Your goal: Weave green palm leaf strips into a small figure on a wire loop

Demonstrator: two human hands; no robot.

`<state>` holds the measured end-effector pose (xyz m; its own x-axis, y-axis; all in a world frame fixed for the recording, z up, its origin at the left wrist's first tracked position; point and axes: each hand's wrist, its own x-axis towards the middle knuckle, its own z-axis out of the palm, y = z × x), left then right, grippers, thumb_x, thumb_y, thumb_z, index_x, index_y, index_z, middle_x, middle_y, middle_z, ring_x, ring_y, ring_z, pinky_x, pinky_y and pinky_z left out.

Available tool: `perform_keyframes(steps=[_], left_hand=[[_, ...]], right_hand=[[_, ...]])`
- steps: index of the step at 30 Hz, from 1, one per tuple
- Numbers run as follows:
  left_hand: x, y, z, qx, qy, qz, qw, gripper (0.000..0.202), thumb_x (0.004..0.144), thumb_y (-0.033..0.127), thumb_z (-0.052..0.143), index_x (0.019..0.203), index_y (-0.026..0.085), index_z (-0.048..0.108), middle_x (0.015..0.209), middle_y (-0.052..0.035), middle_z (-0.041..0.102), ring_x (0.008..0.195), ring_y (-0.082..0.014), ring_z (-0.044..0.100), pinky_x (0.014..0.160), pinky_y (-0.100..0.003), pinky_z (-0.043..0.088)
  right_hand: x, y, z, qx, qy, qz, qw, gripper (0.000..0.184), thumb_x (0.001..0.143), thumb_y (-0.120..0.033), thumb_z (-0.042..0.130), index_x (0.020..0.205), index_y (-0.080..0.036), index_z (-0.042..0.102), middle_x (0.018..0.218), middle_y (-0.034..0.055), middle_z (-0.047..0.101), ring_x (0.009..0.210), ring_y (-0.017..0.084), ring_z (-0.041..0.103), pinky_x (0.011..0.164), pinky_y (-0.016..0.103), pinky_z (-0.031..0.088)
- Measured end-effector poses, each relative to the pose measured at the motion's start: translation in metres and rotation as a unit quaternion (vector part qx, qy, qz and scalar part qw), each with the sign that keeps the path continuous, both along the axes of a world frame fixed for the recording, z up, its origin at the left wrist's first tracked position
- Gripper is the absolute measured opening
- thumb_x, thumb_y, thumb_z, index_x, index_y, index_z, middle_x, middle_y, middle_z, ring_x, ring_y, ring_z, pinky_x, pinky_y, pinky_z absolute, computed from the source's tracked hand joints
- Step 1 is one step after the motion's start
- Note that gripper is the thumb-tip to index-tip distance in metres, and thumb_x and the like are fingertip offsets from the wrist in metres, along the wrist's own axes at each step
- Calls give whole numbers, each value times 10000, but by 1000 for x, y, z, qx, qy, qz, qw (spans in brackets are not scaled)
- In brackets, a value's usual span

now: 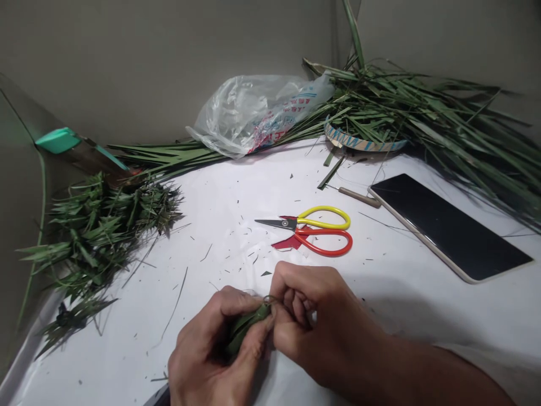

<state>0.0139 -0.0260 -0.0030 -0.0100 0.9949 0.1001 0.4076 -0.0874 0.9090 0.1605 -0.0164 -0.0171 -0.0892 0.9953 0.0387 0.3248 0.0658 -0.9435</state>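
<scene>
A folded piece of green leaf (244, 331) is wrapped in the fingers of my left hand (211, 349), low in the middle of the head view. My right hand (315, 316) meets it from the right, thumb and forefinger pinched on a thin leaf strip (270, 299) that curls out at the tip of the piece. My palm and fingers hide much of the leaf piece. Just beyond my hands lie scissors (306, 225) with one yellow and one red handle, blades pointing left, over a dark red scrap (289, 242).
Woven leaf pieces (101, 231) pile up at the left by a teal-lidded container (84, 152). Long leaves (401, 101), a plastic bag (253, 113) and a curved striped strip (363, 142) lie at the back. A thin-handled tool (359, 197) and a tablet-like device (448, 225) are right.
</scene>
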Motion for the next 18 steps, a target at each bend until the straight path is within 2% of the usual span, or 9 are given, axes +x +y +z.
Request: perform_keyframes(steps=[3,6,10,13,18], left_hand=[[1,-1,0,31,-42,-10,999,254,676,65,790,766,286,706,714,37,704,633,-148,635,583,-207,501],[1,0,-2,55,-65,-29,996,291,686,18,775,800,280,716,724,27,703,635,-147,645,580,-201,509],[-2,1,-6,109,-46,-83,990,315,702,-15,731,865,253,722,738,17,710,624,-149,655,560,-203,523],[-5,1,-9,119,-43,-96,987,319,726,-21,687,902,245,710,758,17,702,643,-143,660,569,-194,528],[-17,-3,-7,118,-17,-139,983,405,733,9,729,995,318,725,793,25,740,673,-169,708,583,-205,575]], right_hand=[[-2,-1,3,-40,32,-8,999,161,598,-88,512,573,-223,428,486,-89,380,448,82,353,417,212,263],[-3,-2,5,-51,61,-13,997,151,592,-92,508,562,-220,436,477,-94,371,442,76,351,408,205,264],[-4,-3,2,-34,89,-24,995,142,591,-101,503,566,-221,432,474,-96,356,431,73,333,388,201,238],[-5,-3,1,-23,101,-25,994,157,564,-98,501,556,-220,402,462,-99,330,417,67,304,377,201,210],[-6,-2,5,-17,129,-32,991,171,526,-76,498,539,-215,399,437,-100,334,390,52,306,359,184,195]])
